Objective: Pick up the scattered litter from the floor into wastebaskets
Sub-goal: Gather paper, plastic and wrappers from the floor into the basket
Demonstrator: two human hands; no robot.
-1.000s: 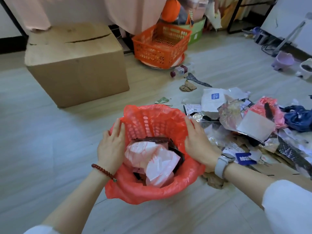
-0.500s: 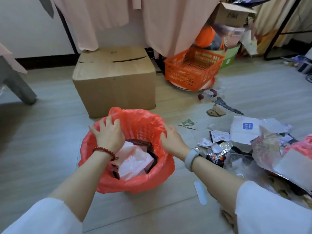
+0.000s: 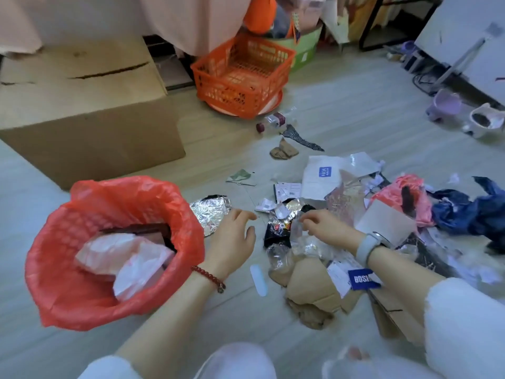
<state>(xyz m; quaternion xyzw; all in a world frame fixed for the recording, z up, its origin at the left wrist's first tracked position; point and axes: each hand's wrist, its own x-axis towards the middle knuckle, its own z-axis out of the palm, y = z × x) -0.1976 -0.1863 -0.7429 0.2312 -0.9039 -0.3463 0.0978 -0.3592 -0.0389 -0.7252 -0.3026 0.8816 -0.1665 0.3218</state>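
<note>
At frame centre, right hand (image 3: 325, 228) pinches the light, crinkly clear plastic wrapper (image 3: 300, 242) by its upper edge; left hand (image 3: 235, 242) hovers relaxed, empty.

A lived-in room of a home, used partly for storage. Pale wood-look plank flooring (image 3: 355, 110) runs to a white wall, where pink garments (image 3: 185, 20) hang over a large taped cardboard box (image 3: 82, 105), an orange plastic crate (image 3: 243, 75) and a green tub (image 3: 306, 50) crammed with odds and ends. Household litter (image 3: 341, 203) — foil, wrappers, torn card, plastic bags — spreads across the floor beside a small wastebasket (image 3: 114, 250) lined with a red bag. Cables and small pots (image 3: 445, 105) sit near a white cabinet at right.
</note>
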